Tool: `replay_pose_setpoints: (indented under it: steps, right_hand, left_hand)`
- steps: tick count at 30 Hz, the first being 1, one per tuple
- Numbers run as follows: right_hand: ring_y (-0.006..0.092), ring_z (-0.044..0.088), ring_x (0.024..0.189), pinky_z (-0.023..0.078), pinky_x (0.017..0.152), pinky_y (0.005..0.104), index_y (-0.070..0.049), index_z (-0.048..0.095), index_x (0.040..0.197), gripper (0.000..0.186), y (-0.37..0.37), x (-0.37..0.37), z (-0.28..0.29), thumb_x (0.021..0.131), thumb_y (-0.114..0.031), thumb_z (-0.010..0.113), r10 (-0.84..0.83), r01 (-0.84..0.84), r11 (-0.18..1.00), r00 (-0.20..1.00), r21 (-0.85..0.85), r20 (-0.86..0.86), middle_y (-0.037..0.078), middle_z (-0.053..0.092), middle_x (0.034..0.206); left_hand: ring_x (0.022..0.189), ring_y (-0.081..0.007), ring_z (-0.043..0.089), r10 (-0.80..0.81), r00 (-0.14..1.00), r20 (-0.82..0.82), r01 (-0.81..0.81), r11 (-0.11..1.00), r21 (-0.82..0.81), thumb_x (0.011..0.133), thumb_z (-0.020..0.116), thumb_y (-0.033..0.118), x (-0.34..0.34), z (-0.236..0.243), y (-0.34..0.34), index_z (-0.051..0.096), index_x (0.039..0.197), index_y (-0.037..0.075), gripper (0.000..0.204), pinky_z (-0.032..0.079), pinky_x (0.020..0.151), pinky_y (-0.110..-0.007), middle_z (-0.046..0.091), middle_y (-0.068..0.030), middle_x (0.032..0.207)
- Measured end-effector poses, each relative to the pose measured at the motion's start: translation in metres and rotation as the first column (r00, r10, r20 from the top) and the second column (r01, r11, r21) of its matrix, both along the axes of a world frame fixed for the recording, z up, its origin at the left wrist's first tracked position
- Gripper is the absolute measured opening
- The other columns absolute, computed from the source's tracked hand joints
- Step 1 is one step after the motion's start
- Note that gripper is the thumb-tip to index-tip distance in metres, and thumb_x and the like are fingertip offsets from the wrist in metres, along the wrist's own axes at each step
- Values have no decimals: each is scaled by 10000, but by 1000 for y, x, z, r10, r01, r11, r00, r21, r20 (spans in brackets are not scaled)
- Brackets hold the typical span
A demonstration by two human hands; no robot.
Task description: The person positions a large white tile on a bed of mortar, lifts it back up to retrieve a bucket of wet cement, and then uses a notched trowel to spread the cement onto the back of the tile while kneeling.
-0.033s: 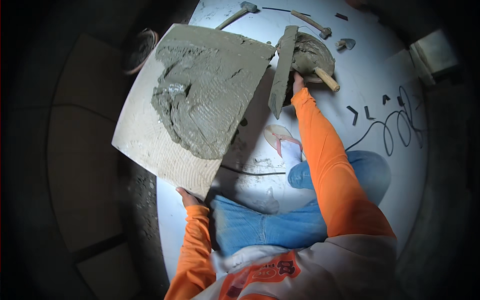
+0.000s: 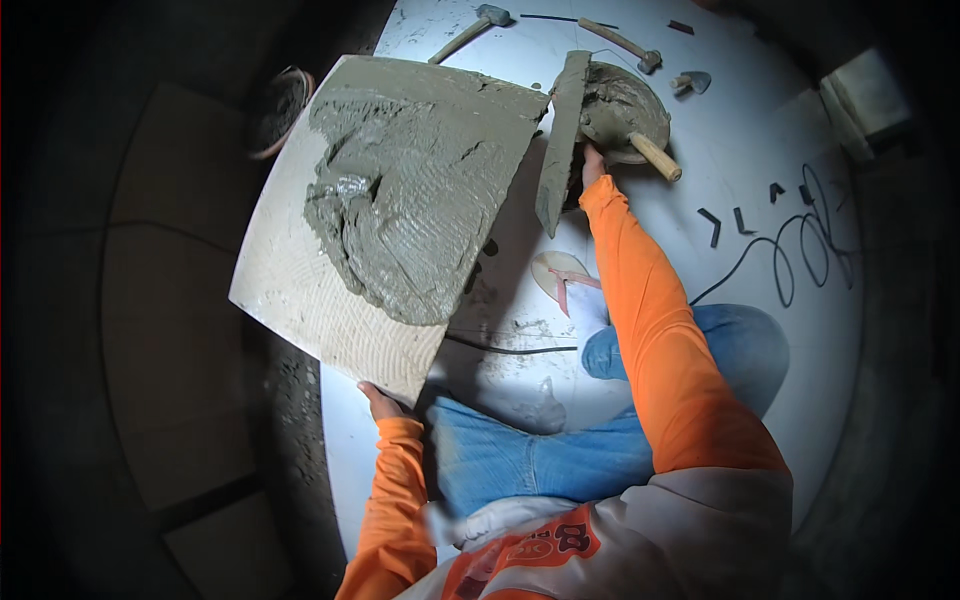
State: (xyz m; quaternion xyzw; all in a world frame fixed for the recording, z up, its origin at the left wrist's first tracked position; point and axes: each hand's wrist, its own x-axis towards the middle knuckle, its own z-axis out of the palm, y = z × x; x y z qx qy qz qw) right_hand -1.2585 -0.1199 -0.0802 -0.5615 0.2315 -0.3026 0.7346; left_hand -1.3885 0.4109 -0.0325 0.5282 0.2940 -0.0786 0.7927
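Observation:
My left hand [image 2: 380,402] grips the near corner of a large pale tile [image 2: 300,290] with a ribbed face, tilted up off the floor. Grey wet mortar [image 2: 420,200] covers most of its far and right part, thick and uneven with a ridge on the left. My right hand [image 2: 594,164] is closed at the back of a long flat trowel [image 2: 565,140] smeared with mortar, held on edge just right of the tile; its grip is mostly hidden. Behind this hand sits a round pan [image 2: 655,95] of mortar, with a wooden handle [image 2: 655,157] sticking out over its rim.
Two hammers [image 2: 472,33] [image 2: 620,43] and a small pointed trowel [image 2: 692,82] lie on the white floor [image 2: 780,350] beyond. Black cable [image 2: 775,255] coils at right near small dark angle pieces [image 2: 710,228]. A bucket [image 2: 280,110] stands past the tile's left edge.
The tile and my left hand sit very slightly lower in view. Both hands keep their holds, and the mortar looks the same.

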Motion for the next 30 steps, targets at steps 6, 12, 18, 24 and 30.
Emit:
replay_pose_setpoints:
  steps: [6, 12, 18, 24, 30]
  right_hand:
    - [224, 559, 862, 430, 777, 333, 37, 539, 928, 364, 54, 0, -13, 912, -227, 288, -29, -7, 987, 976, -161, -215, 133, 604, 924]
    - [126, 520, 494, 407, 455, 269, -35, 564, 736, 362, 172, -74, 25, 899, -249, 321, 369, -364, 929, 926, 71, -81, 51, 550, 600]
    - [131, 520, 458, 400, 406, 255, -7, 608, 834, 346, 250, -115, 38, 905, -273, 398, 480, -435, 787, 877, 438, 10, 56, 558, 598]
    - [110, 498, 486, 402, 487, 282, -50, 657, 829, 210, 308, -113, 117, 843, -204, 516, 803, -809, 587, 585, -17, -116, 55, 544, 579]
    - [121, 489, 565, 388, 539, 302, -33, 599, 848, 258, 331, -49, 211, 826, -287, 557, 590, -585, 807, 804, -75, 71, 63, 546, 637]
  left_hand:
    - [1169, -288, 426, -93, 994, -65, 93, 996, -4, 915, 271, 512, -3, 28, -7, 285, 1338, 26, 644, 338, 992, -393, 391, -122, 1327]
    - [1208, -292, 385, -198, 979, 44, 201, 976, -87, 911, 277, 516, -4, 31, 3, 247, 1352, 39, 650, 306, 1016, -405, 354, -127, 1351]
    - [1213, -290, 381, -264, 962, 68, 272, 951, -145, 914, 291, 496, -1, 36, 4, 233, 1358, 50, 632, 309, 1016, -408, 345, -126, 1357]
    - [1219, -289, 375, -337, 934, 115, 352, 921, -163, 909, 316, 492, -5, 33, 10, 243, 1357, 67, 621, 299, 1019, -431, 339, -104, 1365]
    - [1165, -260, 457, -210, 972, 108, 231, 940, -253, 930, 311, 402, -8, 21, 22, 417, 1256, 52, 490, 340, 986, -416, 490, -83, 1256]
